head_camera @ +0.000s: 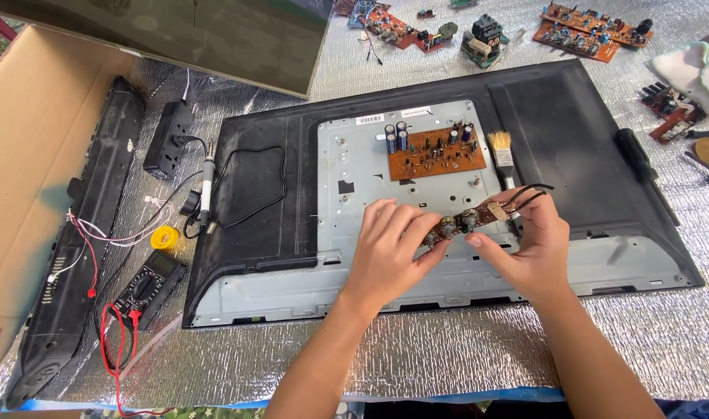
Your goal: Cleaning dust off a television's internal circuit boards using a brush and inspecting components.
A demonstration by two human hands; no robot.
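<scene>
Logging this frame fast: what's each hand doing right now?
Left hand: closed on the left end of the narrow circuit board.
Right hand: closed on the same board's right end, near its black wires.

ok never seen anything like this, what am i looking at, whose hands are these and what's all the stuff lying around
This is one picture from a camera worn on a person's head, looking down at their own bare hands. The left hand and right hand together hold a narrow circuit board with black wires at one end. Beneath them lies a flat television back panel on silver foil matting, with an orange circuit board mounted on it and a small brush beside that. To the left are a soldering iron, a power strip and a multimeter.
</scene>
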